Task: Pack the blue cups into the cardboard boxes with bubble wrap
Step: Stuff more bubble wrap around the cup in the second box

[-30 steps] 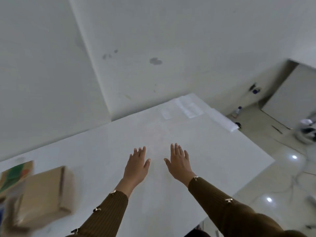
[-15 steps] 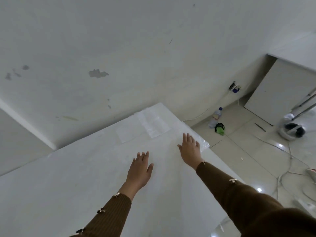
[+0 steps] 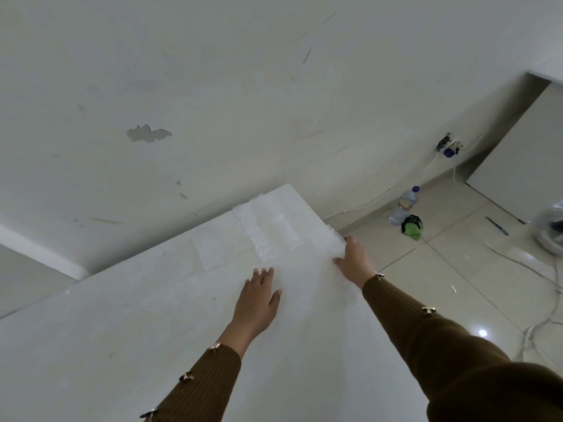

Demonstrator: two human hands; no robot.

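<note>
Clear bubble wrap sheets [image 3: 269, 236] lie flat at the far right corner of the white table [image 3: 122, 330]. One sheet's crinkled edge [image 3: 333, 236] reaches the table's right edge. My right hand [image 3: 355, 258] is at that edge, its fingers curled over the rim and out of sight, thumb on top, gripping the bubble wrap there. My left hand [image 3: 259, 296] lies flat on the tabletop with straight fingers, a little short of the sheets. No blue cups or cardboard boxes are in view.
To the right, the tiled floor holds a water bottle [image 3: 403, 205], a green and black object [image 3: 412, 225], cables [image 3: 518, 263] and a white object [image 3: 553, 236] at the frame's edge. White walls rise behind the table.
The view has swung right, so the cardboard boxes at the left left the frame. My right hand reached out to the table's right edge and curled onto the bubble wrap; my left hand stayed flat.
</note>
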